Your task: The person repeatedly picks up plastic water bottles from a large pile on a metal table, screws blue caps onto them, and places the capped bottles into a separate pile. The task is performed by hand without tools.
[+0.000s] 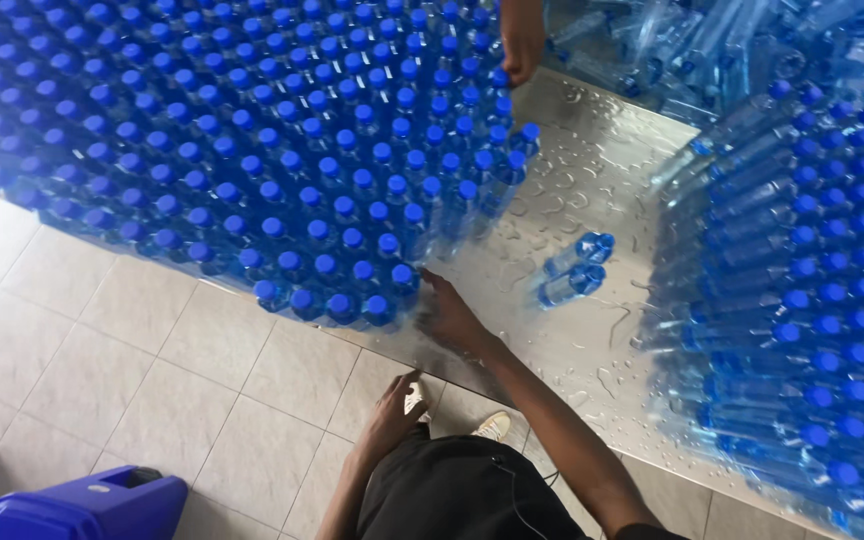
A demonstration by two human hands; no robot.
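Head-camera footage is filled mostly by clear plastic water bottles with blue caps. The large upright block of bottles [282,150] is cut off by the top and left edges, and only the caps are made out clearly; the bodies below are hidden by their neighbours. A second mass of bottles [812,300] at the right is cut off by the right edge and is seen leaning, with caps turned toward the middle. No labels can be made out on any bottle.

The right hand [449,318] is laid flat on the wet metal table [592,170], fingers spread and clamped on nothing, its fingertips touching the nearest corner bottle [402,285] of the upright block. The fingers are blurred. The left hand [392,410] is rested open on the person's dark trousers, well apart from the bottles, holding nothing.

Two fallen bottles [577,268] are seen lying side by side on the table between the two masses, their long axes running from lower left to upper right, caps pointed up and right.

Another person's hand [523,40] is cut off by the top edge, placed against the block's far edge. A blue plastic object [82,505] is partly cut off at the lower left, above the tiled floor [152,370].
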